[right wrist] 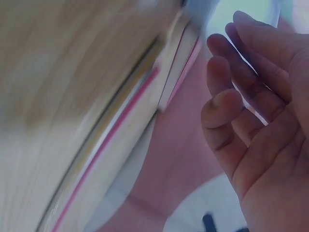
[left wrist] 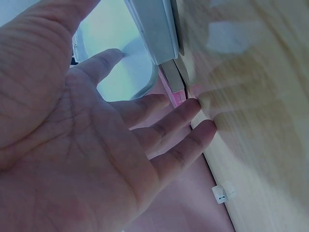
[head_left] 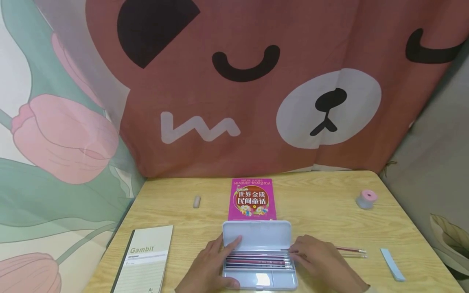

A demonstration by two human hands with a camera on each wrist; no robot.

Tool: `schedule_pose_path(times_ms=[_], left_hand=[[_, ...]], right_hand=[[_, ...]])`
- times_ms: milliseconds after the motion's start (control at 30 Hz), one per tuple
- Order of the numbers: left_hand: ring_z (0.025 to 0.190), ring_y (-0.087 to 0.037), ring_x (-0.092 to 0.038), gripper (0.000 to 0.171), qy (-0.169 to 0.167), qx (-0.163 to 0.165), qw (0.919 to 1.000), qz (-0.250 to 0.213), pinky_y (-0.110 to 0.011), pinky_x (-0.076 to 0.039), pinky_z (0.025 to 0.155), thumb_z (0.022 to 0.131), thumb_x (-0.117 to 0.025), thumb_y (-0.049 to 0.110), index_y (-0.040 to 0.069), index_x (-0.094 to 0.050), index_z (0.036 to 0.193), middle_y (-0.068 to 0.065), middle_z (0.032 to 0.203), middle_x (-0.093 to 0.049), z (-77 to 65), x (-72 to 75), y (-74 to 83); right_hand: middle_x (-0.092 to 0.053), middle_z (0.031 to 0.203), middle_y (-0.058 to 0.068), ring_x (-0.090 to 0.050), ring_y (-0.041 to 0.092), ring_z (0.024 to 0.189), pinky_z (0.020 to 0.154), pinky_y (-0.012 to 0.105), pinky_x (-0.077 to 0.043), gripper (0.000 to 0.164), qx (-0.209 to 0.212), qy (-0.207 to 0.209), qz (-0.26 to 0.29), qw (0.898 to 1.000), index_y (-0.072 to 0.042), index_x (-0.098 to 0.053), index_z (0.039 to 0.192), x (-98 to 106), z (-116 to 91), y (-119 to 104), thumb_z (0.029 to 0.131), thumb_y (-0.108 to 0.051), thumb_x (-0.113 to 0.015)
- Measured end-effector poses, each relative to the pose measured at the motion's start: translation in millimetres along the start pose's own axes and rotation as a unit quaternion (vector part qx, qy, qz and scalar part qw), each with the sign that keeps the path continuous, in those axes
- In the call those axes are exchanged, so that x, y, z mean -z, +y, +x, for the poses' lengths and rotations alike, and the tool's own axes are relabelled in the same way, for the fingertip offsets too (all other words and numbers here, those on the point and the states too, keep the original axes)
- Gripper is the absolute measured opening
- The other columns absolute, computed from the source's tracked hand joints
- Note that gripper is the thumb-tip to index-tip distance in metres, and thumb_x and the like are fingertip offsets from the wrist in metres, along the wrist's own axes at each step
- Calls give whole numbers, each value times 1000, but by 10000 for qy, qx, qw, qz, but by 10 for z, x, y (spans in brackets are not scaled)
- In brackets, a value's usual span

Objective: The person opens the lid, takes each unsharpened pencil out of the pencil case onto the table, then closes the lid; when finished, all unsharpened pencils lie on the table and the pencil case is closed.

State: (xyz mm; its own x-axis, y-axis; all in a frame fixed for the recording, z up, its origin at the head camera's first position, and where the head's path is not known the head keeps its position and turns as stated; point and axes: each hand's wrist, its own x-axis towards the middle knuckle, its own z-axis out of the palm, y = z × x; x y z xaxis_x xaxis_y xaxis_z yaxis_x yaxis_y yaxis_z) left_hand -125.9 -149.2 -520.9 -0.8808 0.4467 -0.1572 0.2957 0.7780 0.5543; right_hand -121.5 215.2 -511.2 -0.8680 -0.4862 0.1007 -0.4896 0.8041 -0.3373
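Note:
A pale blue pencil case (head_left: 257, 275) stands on the table with its lid raised. Several striped pencils (head_left: 256, 260) with eraser ends lie in its upper compartment. My left hand (head_left: 211, 262) is at the case's left side, index finger over the inside of the lid and thumb at the front edge. In the left wrist view its fingers (left wrist: 181, 116) spread out, fairly straight. By the case's right end is my right hand (head_left: 318, 257), fingertips close to the pencils' eraser ends. The right wrist view shows its fingers (right wrist: 224, 104) loosely bent, with no object visible between them.
Two loose pencils (head_left: 351, 250) lie right of my right hand, near a light blue strip (head_left: 392, 264). Behind the case is a pink book (head_left: 253, 199). A notebook (head_left: 143, 260), an eraser (head_left: 196, 202) and a pink-topped round item (head_left: 366, 199) are also on the table.

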Motion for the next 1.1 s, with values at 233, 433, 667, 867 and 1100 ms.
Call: schedule_pose_path(times_ms=[233,433,667,867,1100], left_hand=[[153,-41,-45,114,-39,50,10000,-38,-72,-44,120,74,-92,63,55,-31,170,-14,181,-31,15,-13,-12],[153,-42,-45,114,-9,5,10000,-35,-72,-45,120,73,-92,62,54,-32,171,-14,181,-31,6,-12,-5],[153,-41,-45,114,-79,160,9998,-82,-72,-45,120,73,-93,61,56,-33,170,-13,181,-32,12,-4,6],[152,-42,-46,113,-62,86,9999,-10,-72,-45,119,74,-93,62,53,-34,170,-15,180,-33,13,5,11],[152,-41,-46,113,-85,160,9998,12,-72,-46,119,75,-92,62,55,-33,170,-14,180,-33,18,4,10]], right_hand=[[-68,99,-23,-59,-4,90,79,27,-62,7,620,340,408,9967,-28,-83,109,-232,128,-245,106,-30,-76],[-69,100,-21,-60,-3,90,80,28,-63,9,642,413,300,9966,-27,-81,111,-320,151,-308,105,-31,-77],[-67,102,-16,-55,-2,86,78,26,-62,14,484,31,85,9988,-25,-81,117,-291,180,-366,103,-29,-80],[-60,94,-16,-49,-1,79,67,21,-53,9,729,274,-151,9969,-24,-77,107,-310,218,-405,100,-20,-82],[-52,90,-16,-45,4,81,61,19,-43,18,541,-68,-400,9977,-26,-73,99,-319,249,-482,94,-12,-84]])
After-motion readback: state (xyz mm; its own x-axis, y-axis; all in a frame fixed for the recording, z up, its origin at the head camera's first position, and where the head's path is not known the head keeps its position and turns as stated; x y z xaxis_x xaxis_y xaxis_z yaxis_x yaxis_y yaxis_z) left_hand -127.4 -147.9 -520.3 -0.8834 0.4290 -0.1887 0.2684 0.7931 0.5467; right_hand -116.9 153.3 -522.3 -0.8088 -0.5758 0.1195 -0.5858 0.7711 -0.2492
